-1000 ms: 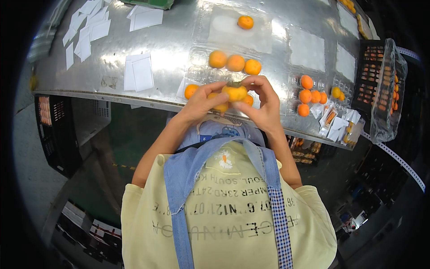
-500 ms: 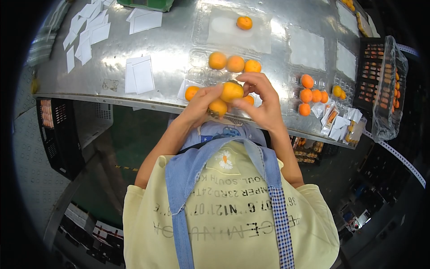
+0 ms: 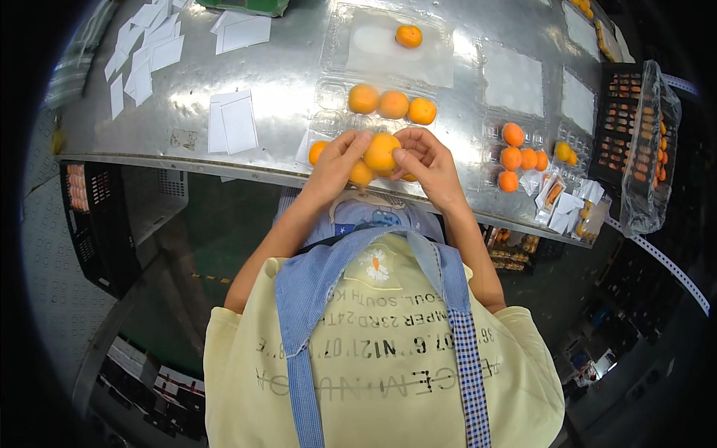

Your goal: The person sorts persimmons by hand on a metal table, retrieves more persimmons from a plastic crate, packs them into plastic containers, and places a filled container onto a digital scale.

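In the head view, a round orange fruit [image 3: 382, 152] is held between my two hands above the near edge of the table. My left hand [image 3: 336, 166] grips it from the left, its thumb against the fruit. My right hand [image 3: 432, 166] closes on it from the right with curled fingers. Just below sits a second orange fruit [image 3: 361, 175] by my left fingers; I cannot tell whether they hold it. Under and beyond my hands lies a clear plastic tray [image 3: 328, 95] with round cells. Three fruits [image 3: 393, 105] form a row in it, and another fruit [image 3: 318, 151] is left of my left hand.
A single fruit [image 3: 408, 36] rests on the tray's lid farther back. White cards [image 3: 231, 123] lie left on the metal table [image 3: 284, 75]. On the right are more fruits [image 3: 511, 158], small packets [image 3: 564, 209] and a black crate [image 3: 620, 112] with plastic film.
The fruit between my hands has been turned, so its leafy end no longer shows. My right fingers have curled in closer to it. The fruit below has risen slightly.
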The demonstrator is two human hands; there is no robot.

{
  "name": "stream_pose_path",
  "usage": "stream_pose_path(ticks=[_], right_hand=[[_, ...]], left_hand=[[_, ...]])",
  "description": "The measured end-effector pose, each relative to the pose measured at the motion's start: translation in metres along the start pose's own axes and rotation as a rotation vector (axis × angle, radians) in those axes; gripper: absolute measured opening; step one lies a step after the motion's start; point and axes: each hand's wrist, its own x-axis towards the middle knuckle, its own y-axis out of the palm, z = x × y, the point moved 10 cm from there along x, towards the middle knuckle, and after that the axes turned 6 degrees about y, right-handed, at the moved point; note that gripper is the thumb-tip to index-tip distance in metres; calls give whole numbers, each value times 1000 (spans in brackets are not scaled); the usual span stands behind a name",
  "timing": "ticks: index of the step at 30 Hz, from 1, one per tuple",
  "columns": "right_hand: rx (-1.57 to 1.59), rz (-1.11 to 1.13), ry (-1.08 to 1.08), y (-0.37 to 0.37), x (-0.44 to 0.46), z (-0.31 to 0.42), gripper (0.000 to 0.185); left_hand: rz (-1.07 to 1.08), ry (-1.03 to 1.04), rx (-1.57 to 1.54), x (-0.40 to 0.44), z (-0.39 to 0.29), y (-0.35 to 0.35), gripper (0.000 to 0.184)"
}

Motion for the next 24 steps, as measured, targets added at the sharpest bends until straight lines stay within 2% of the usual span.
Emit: stream_pose_path(ticks=[4, 7, 10, 13, 16, 19, 22, 24], right_hand=[[-256, -43, -132, 2, -1, 5, 42], [-469, -80, -88, 10, -6, 12, 47], [-47, 5, -76, 5, 1, -2, 52], [85, 24, -44, 3, 0, -7, 55], [150, 49, -34, 5, -2, -7, 58], [91, 63, -50, 4, -2, -10, 57], [221, 107, 52, 4, 1, -21, 55], [257, 97, 20, 0, 1, -20, 54]], left_hand=[[-13, 75, 22, 6, 4, -9, 33], [12, 106, 89, 3, -2, -5, 28], [19, 172, 132, 3, -9, -2, 30], [5, -4, -186, -1, 3, -3, 31], [-37, -22, -236, -1, 7, -9, 32], [12, -84, -193, -3, 14, -8, 29], [60, -91, -111, -3, 15, -4, 29], [58, -98, -154, -2, 18, -4, 29]])
